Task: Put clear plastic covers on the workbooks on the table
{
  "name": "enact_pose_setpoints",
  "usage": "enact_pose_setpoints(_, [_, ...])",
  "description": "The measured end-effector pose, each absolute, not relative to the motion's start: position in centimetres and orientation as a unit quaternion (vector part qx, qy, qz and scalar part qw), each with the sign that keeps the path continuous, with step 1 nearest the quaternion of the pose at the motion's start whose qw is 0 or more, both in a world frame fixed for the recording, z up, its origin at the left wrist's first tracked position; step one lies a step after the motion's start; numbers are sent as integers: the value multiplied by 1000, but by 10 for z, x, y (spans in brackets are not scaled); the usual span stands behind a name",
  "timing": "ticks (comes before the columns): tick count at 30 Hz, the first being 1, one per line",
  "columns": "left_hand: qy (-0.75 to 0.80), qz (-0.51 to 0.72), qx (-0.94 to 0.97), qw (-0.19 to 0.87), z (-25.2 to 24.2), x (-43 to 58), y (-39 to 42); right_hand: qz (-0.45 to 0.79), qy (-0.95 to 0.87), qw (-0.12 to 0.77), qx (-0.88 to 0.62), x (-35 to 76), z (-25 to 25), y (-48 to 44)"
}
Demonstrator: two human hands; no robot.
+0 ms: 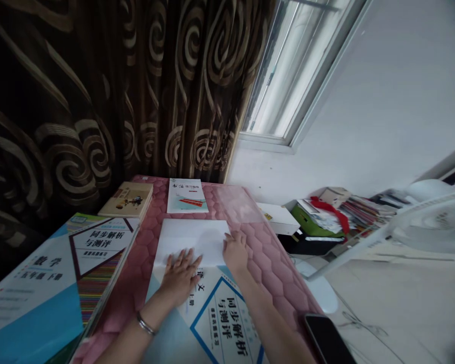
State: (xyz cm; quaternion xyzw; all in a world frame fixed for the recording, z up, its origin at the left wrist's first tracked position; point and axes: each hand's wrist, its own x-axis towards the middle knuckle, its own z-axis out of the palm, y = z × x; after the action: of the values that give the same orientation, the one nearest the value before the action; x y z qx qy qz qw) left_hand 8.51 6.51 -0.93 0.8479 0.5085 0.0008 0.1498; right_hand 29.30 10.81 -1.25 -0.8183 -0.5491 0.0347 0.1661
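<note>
A white sheet of paper [191,240] lies across the far part of a large blue and white workbook [220,323] on a pink quilted table [273,263]. My left hand [181,275] rests flat on the paper's near edge and the workbook, fingers spread, with a metal bracelet [146,325] on the wrist. My right hand [235,250] sits at the paper's right edge with its fingers curled down on it; whether they pinch the sheet I cannot tell.
A second large workbook [56,283] lies at the left. A tan book [128,198] and a thin white booklet [186,196] lie at the far edge, before a patterned curtain [98,91]. A dark phone [328,338] is near right. A white fan [428,222] and cluttered papers [337,212] stand right.
</note>
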Motion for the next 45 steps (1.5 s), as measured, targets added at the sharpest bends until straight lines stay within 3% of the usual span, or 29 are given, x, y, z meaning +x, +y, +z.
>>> enact_pose_setpoints(3, [506, 1, 850, 145, -8, 86, 64, -30, -665, 169, -727, 278, -19, 86])
enact_pose_setpoints(6, [516, 10, 847, 129, -13, 87, 64, 4, -742, 126, -659, 266, -29, 66])
enact_pose_setpoints(13, [685, 20, 727, 48, -28, 94, 99, 46, -733, 68, -675, 266, -39, 64])
enact_pose_setpoints(19, [546, 68, 832, 66, -39, 117, 151, 35, -740, 95, -665, 270, -51, 65])
enact_pose_setpoints(28, [566, 99, 818, 41, -51, 109, 165, 74, -730, 76, -676, 247, -23, 94])
enact_pose_setpoints(37, [602, 93, 792, 44, -44, 96, 186, 104, -732, 62, -670, 244, -28, 136])
enact_pose_setpoints(45, [572, 74, 816, 38, -32, 90, 193, 150, -780, 127, -594, 205, -21, 186])
